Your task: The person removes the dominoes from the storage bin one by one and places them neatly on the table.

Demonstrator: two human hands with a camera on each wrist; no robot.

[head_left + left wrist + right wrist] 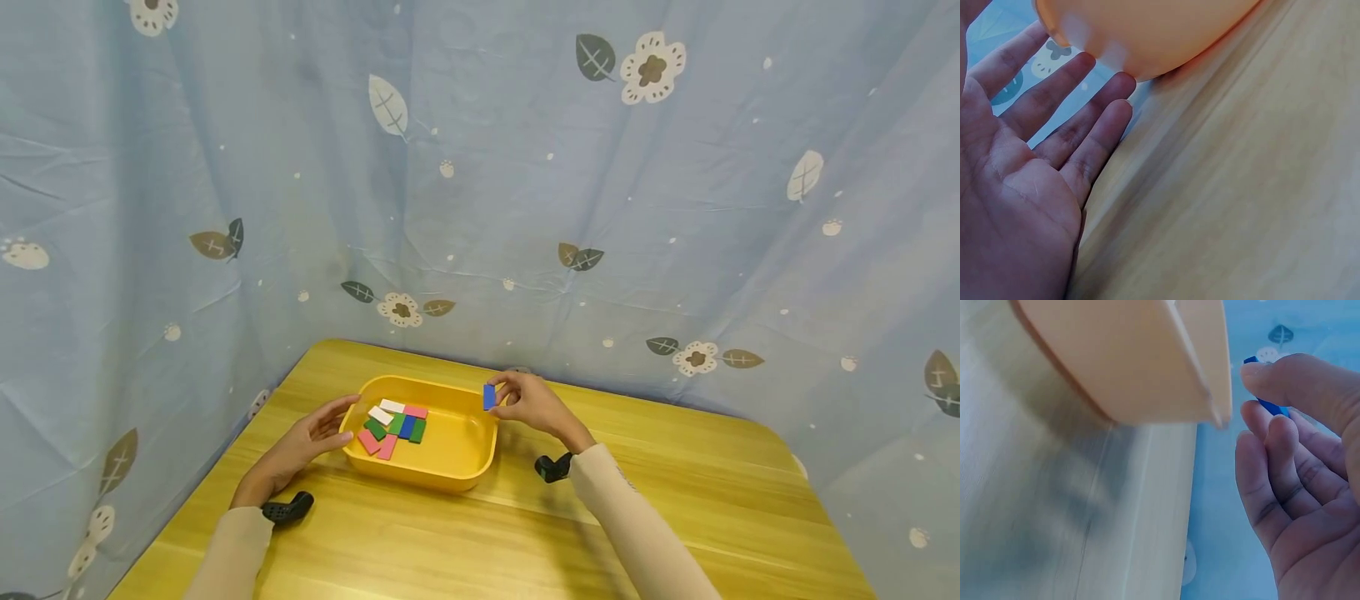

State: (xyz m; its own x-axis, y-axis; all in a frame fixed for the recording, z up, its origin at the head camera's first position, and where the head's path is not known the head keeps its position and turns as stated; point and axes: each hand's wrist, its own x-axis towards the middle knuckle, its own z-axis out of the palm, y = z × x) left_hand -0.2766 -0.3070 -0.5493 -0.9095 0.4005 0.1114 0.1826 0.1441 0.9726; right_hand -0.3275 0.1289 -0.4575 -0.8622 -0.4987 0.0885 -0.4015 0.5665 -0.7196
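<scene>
A small flat blue block [489, 397] is pinched between the thumb and fingers of my right hand [531, 403], raised at the right rim of a yellow plastic tub [420, 477]. In the right wrist view the blue block [1272, 407] shows partly behind the thumb. My left hand [303, 442] is at the tub's left side, its fingers extended and fingertips right at the wall, as the left wrist view also shows. Inside the tub, mostly on the left, lie several flat blocks: white [381, 416], pink [387, 447], green [417, 431] and blue [407, 427].
The tub stands on a yellow wood-grain table [637, 517]. Black devices show at both wrists, one by the left [288, 509] and one by the right [553, 468]. A light blue curtain [510, 208] with leaves and flowers hangs behind the table and along its left side.
</scene>
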